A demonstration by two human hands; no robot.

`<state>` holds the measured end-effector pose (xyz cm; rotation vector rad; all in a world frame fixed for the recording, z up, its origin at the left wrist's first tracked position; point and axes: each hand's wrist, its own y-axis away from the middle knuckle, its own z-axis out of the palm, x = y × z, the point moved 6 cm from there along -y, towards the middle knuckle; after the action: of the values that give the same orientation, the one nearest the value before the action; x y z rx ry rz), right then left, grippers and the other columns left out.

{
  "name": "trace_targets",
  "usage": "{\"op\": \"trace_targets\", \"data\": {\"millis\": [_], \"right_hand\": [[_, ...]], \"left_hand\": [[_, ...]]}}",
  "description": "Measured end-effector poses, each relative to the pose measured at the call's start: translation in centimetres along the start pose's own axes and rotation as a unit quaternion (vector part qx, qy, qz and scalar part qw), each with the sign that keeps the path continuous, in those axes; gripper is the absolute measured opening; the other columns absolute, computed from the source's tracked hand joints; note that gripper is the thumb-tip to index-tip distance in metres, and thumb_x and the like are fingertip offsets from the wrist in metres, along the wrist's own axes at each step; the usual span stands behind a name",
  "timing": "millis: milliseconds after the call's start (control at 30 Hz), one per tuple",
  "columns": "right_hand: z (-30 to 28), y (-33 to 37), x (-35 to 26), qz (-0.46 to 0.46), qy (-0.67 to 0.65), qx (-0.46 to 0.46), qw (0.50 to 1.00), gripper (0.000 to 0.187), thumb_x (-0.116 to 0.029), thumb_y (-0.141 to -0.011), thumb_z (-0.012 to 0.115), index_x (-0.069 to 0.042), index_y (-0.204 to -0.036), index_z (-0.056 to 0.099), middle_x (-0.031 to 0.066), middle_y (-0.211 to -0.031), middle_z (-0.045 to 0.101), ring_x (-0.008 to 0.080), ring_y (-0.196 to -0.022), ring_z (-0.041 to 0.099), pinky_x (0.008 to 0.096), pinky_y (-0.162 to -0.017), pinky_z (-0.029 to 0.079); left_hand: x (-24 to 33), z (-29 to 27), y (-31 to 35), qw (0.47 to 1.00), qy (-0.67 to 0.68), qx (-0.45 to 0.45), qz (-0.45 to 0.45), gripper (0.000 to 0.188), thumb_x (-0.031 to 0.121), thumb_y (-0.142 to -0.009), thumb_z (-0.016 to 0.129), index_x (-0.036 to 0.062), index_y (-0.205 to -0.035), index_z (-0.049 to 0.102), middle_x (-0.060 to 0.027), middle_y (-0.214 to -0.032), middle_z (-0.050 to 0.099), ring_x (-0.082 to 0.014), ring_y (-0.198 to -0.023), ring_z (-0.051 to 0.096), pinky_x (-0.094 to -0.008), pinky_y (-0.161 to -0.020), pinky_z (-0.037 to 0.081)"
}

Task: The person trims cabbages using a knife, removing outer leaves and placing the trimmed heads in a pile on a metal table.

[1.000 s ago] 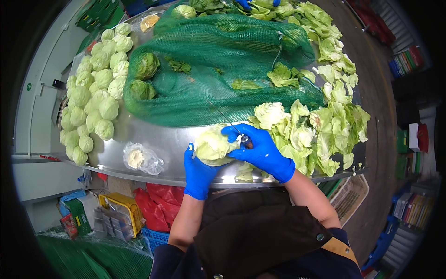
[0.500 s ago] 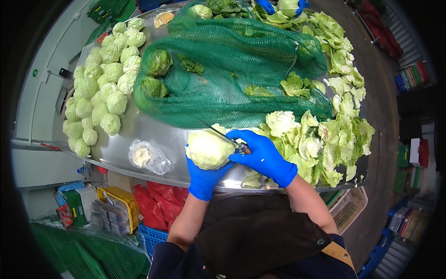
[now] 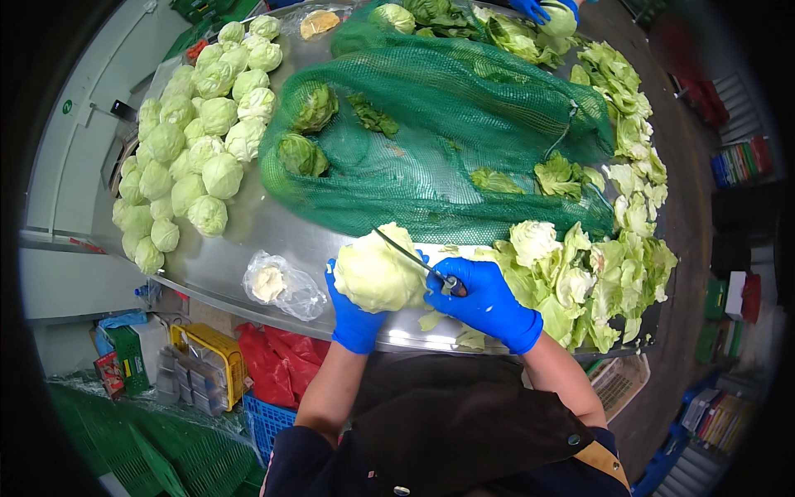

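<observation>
My left hand (image 3: 356, 319), in a blue glove, cups a pale green cabbage (image 3: 377, 277) from below and the left, near the table's front edge. A knife (image 3: 402, 248) with a thin dark blade is gripped in my right hand (image 3: 489, 302), also gloved in blue. Its blade slants up and left across the upper right side of the cabbage; whether it cuts in I cannot tell. Right of my right hand lies a heap of loose cabbage leaves (image 3: 580, 282). Beyond both hands stretches a green mesh sack (image 3: 431, 141) with a few cabbages and leaves in it.
Many trimmed cabbages (image 3: 203, 137) are piled on the left of the metal table (image 3: 286, 219). A clear plastic bag (image 3: 281, 286) with something pale lies front left. At the far edge, another person's blue-gloved hand (image 3: 530, 8) touches a cabbage. Crates (image 3: 211, 364) stand below the table.
The table scene has shifted slightly rightward in view. The cabbage has been turned a little in my left hand, and my right hand with the knife has moved slightly right and down.
</observation>
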<state>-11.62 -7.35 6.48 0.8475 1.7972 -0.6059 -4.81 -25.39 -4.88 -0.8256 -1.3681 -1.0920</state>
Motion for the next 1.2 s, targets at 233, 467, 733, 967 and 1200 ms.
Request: {"op": "trace_targets", "data": {"millis": [233, 467, 733, 967, 1200], "right_hand": [[-0.3, -1.2, -0.6, 0.214, -0.301, -0.116, 0.922, 0.017, -0.003, -0.075, 0.070, -0.006, -0.089, 0.060, -0.0009, -0.073, 0.057, 0.0046, -0.053, 0.049, 0.0201, -0.045, 0.038], [-6.8, -2.2, 6.0, 0.101, 0.126, 0.169, 0.972, 0.044, -0.016, -0.080, 0.074, -0.002, -0.120, 0.059, 0.0089, -0.100, 0.068, 0.0158, -0.084, 0.061, 0.0297, -0.076, 0.050], [-3.7, -1.4, 8.5, 0.236, 0.108, -0.053, 0.964, 0.034, -0.020, -0.083, 0.071, 0.000, -0.109, 0.064, 0.0121, -0.095, 0.070, 0.0196, -0.081, 0.067, 0.0307, -0.073, 0.051], [-3.7, -1.7, 8.7, 0.229, 0.175, -0.130, 0.949, 0.034, -0.028, -0.082, 0.071, -0.005, -0.106, 0.066, 0.0158, -0.092, 0.069, 0.0305, -0.080, 0.067, 0.0361, -0.070, 0.052], [-5.5, 0.6, 10.5, 0.166, 0.310, -0.286, 0.891, 0.050, -0.058, -0.089, 0.050, -0.012, -0.099, 0.067, 0.0145, -0.087, 0.066, 0.0327, -0.079, 0.063, 0.0444, -0.069, 0.048]], "left_hand": [[0.3, -4.1, -1.3, 0.914, 0.390, -0.004, -0.114, 0.070, 0.058, -0.089, 0.036, 0.0108, -0.141, 0.039, -0.0135, -0.145, 0.039, -0.0331, -0.133, 0.038, -0.0492, -0.111, 0.029], [5.3, -14.8, -6.1, 0.840, 0.530, 0.114, 0.000, 0.072, 0.063, -0.089, 0.035, 0.0181, -0.145, 0.035, -0.0102, -0.149, 0.036, -0.0351, -0.136, 0.034, -0.0560, -0.111, 0.025], [8.5, -36.6, -13.2, 0.809, 0.494, 0.291, 0.130, 0.069, 0.056, -0.083, 0.054, 0.0191, -0.140, 0.041, -0.0082, -0.146, 0.038, -0.0347, -0.132, 0.037, -0.0622, -0.104, 0.030], [16.0, -46.5, -18.1, 0.757, 0.524, 0.278, 0.273, 0.082, 0.049, -0.081, 0.064, 0.0063, -0.143, 0.031, -0.0123, -0.147, 0.031, -0.0316, -0.135, 0.030, -0.0522, -0.112, 0.025], [22.4, -18.3, -21.7, 0.988, 0.095, -0.033, 0.118, 0.053, 0.038, -0.096, 0.048, 0.0021, -0.134, 0.048, -0.0168, -0.137, 0.050, -0.0304, -0.122, 0.052, -0.0426, -0.098, 0.043]]}}
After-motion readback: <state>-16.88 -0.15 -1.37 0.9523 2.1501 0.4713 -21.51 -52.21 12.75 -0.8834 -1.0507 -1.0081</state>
